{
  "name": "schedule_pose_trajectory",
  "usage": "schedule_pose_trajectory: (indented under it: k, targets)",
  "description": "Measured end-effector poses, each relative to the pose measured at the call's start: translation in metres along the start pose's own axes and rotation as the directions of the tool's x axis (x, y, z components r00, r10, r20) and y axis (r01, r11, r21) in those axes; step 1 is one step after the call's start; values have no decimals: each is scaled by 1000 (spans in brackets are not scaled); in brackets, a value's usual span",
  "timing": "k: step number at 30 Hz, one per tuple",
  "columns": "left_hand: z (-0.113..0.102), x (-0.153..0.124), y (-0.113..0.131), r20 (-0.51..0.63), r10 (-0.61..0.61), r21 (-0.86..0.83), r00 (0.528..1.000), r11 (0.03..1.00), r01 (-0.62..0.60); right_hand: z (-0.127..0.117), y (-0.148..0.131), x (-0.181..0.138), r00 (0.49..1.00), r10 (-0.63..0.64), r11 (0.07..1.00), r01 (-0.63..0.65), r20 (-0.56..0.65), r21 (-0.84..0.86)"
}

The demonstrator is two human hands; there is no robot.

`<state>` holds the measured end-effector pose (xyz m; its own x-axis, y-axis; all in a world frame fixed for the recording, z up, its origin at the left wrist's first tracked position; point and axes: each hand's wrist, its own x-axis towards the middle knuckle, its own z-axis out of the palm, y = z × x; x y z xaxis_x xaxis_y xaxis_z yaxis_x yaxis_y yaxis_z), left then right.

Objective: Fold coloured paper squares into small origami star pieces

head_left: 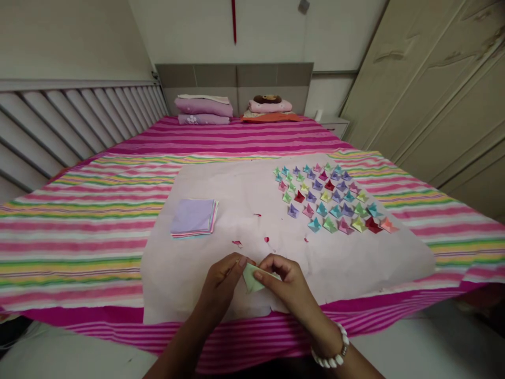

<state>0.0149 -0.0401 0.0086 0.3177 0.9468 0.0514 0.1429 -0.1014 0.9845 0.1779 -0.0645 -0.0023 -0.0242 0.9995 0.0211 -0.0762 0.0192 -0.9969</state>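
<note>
Both my hands meet over the near edge of a pale pink sheet spread on the bed. My left hand and my right hand pinch a small folded piece of light green paper between their fingertips. A white bead bracelet circles my right wrist. To the upper left of my hands lies a stack of coloured paper squares, lilac on top. To the upper right, several small folded paper shapes in many colours stand in rows.
A few tiny red paper scraps lie on the sheet ahead of my hands. The bed has a striped pink cover. Folded bedding and a pillow sit at the headboard. A wardrobe stands at right.
</note>
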Motion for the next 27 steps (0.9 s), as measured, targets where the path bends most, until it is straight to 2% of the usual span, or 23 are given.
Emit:
schedule_pose_trajectory:
  k: [3,6,8,11,16,20,27]
  targets:
    - [5,1,-6,-10,-10,-91,1000,996,9,0,0,1,1000,3,1000,-3,-17,16]
    - [11,2,-15,18,-109,-265,994,958,110,-1,4,3,997,-1,998,6,-82,63]
    - [13,1,-19,54,-169,-308,984,935,178,-1,7,4,993,8,994,6,-119,112]
    - [12,0,-19,35,-211,-290,977,933,212,-1,8,3,992,27,984,-5,-122,178]
    - [7,0,-15,58,-196,-280,979,938,204,0,5,1,991,130,920,-125,10,371]
    - [8,0,-15,99,-171,-277,980,941,192,0,3,1,985,162,902,-171,56,396]
    - [9,0,-21,113,-178,-284,978,937,203,-1,1,1,983,177,896,-183,51,404]
